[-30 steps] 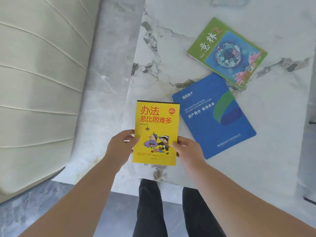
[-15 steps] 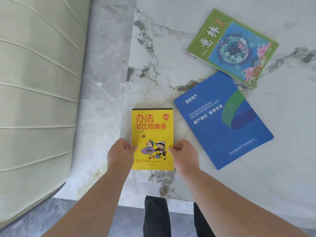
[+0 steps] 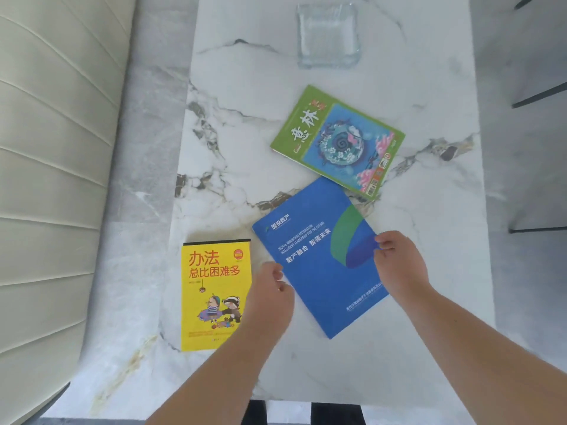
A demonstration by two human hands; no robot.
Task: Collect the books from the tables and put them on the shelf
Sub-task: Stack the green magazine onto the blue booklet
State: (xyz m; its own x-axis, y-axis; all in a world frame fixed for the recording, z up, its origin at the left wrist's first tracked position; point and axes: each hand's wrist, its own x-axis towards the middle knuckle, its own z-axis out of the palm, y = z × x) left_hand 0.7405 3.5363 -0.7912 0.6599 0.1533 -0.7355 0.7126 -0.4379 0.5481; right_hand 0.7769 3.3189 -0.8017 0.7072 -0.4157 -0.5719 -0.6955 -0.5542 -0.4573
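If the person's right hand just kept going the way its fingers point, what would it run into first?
The right hand points left and slightly away, its fingertips already at the right edge of the blue booklet. It would meet that booklet first, though whether they already touch is unclear.

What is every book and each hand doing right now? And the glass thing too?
yellow book: flat on the table, cover up, let go
blue book: flat, closed, a hand at each side
green magazine: flat, closed, untouched
glass dish: upright, looks empty
left hand: open, at blue book's left edge
right hand: open, fingers at its right edge
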